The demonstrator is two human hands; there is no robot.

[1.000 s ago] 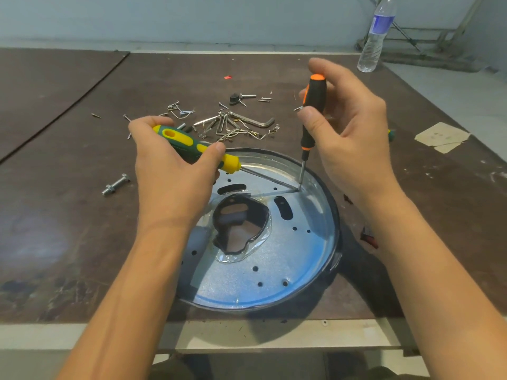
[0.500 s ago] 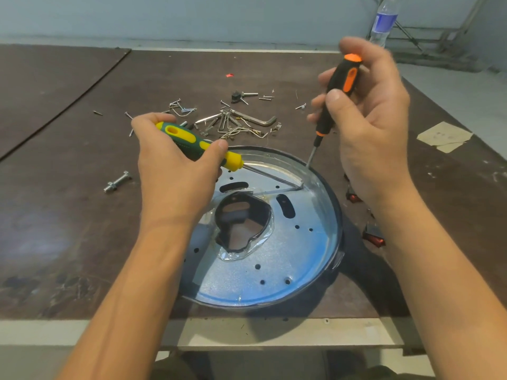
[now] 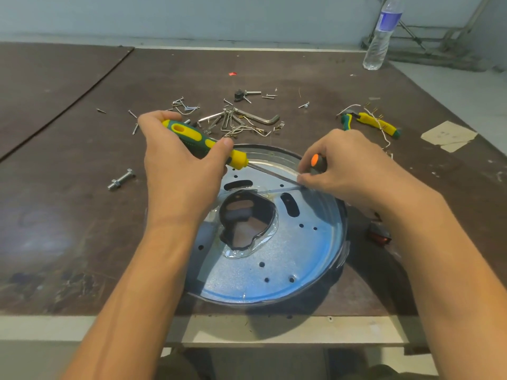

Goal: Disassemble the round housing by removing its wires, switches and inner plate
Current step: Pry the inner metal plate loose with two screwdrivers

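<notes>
The round housing (image 3: pixel 340 215) lies near the table's front edge, its galvanised inner plate (image 3: pixel 290 259) facing up with a black-rimmed cutout (image 3: pixel 247 220) in the middle. My left hand (image 3: pixel 178 171) grips a green-and-yellow screwdriver (image 3: pixel 203 144) whose shaft slants right across the plate. My right hand (image 3: pixel 345 165) holds a small orange-and-black screwdriver (image 3: pixel 315 161) laid nearly flat, its thin shaft pointing left to the top edge of the cutout. The two shafts cross above the plate. A red switch (image 3: pixel 380 235) lies on the table right of the housing.
Loose screws, clips and a hex key (image 3: pixel 260 120) are scattered behind the housing. A bolt (image 3: pixel 120 180) lies to the left. Green-and-yellow pliers with white wires (image 3: pixel 375 124) sit at the right, with paper scraps (image 3: pixel 447 135) beyond. A water bottle (image 3: pixel 381 34) stands at the far right.
My right hand dropped from a raised, upright grip to a low one, swinging the orange screwdriver flat so its tip points left at the cutout. My left hand barely moved.
</notes>
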